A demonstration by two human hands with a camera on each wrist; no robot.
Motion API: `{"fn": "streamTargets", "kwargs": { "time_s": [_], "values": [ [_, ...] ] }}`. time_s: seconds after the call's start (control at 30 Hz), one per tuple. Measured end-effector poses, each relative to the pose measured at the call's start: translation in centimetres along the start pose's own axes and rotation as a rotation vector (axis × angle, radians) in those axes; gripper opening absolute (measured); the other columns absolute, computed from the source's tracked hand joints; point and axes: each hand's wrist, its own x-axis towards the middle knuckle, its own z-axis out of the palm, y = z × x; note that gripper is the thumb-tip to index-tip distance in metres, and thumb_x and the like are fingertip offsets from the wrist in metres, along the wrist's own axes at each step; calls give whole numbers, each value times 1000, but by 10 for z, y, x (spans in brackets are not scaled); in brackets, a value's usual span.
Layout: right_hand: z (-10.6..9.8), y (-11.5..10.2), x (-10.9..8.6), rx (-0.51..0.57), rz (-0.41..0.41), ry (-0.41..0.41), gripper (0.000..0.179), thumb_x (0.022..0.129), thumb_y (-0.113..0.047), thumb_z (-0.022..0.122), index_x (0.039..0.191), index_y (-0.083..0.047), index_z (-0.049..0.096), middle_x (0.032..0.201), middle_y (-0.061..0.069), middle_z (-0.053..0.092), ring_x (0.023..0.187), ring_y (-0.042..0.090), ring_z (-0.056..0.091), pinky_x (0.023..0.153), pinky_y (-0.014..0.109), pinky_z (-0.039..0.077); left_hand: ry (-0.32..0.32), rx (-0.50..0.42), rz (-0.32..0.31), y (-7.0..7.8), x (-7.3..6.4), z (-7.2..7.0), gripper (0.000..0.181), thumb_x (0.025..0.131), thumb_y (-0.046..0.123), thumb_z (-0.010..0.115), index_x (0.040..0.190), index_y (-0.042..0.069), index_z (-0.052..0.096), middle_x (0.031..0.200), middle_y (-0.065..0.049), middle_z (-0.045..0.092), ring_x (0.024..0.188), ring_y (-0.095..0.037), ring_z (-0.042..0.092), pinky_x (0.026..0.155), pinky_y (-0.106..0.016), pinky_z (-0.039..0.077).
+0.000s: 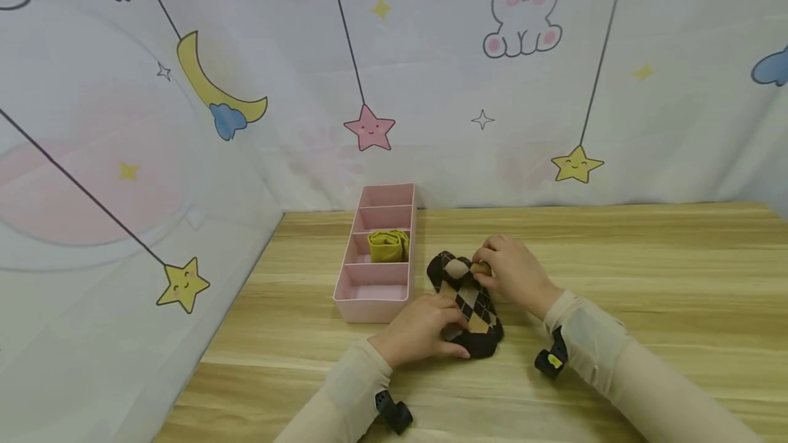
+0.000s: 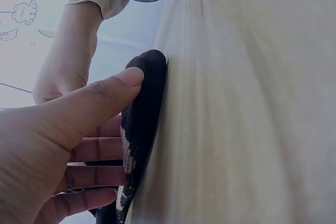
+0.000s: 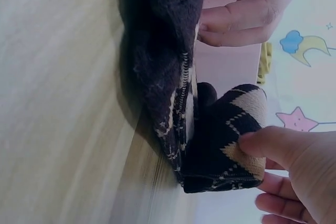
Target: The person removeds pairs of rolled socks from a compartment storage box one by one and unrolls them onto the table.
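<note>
A black, tan and cream argyle sock lies on the table, its far part folded up and over. My right hand pinches that fold, thumb on the outer face and fingers behind. At the sock's near black end, my left hand rests with the thumb extended on the black knit. Its other fingers lie loosely against the patterned side. Left of the sock stands a pink divided box, one compartment holding a rolled yellow-green cloth item.
The wood-grain table runs back to a white printed curtain with stars, a moon and a rabbit. Another stretch of curtain borders the left side. A small black camera is strapped to each wrist.
</note>
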Motion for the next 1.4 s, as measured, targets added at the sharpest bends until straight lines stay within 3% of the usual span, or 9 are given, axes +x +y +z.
{"fn": "streamTargets", "kwargs": {
  "time_s": [0.73,1.13,1.4],
  "values": [
    [13,12,12,34,66,23,15,81,-14,76,92,-7,70,81,4,59,72,19,54,64,34,48,-17,-31,-5,0,-2,3,41,75,52,75,102,21,71,101,10,67,97,-5,60,92,-19,46],
    [18,19,20,65,130,-19,13,87,-14,68,98,-6,66,84,6,63,73,19,58,62,33,50,-5,-22,-8,1,-2,6,39,76,53,74,100,23,71,101,11,67,96,-4,60,88,-17,47],
    [16,19,24,54,149,-100,18,86,-20,70,98,-8,65,95,9,66,79,23,61,65,36,51,-4,-22,-10,-1,-2,6,38,75,53,74,99,23,71,100,12,67,96,-4,59,87,-17,46]
  ]
}}
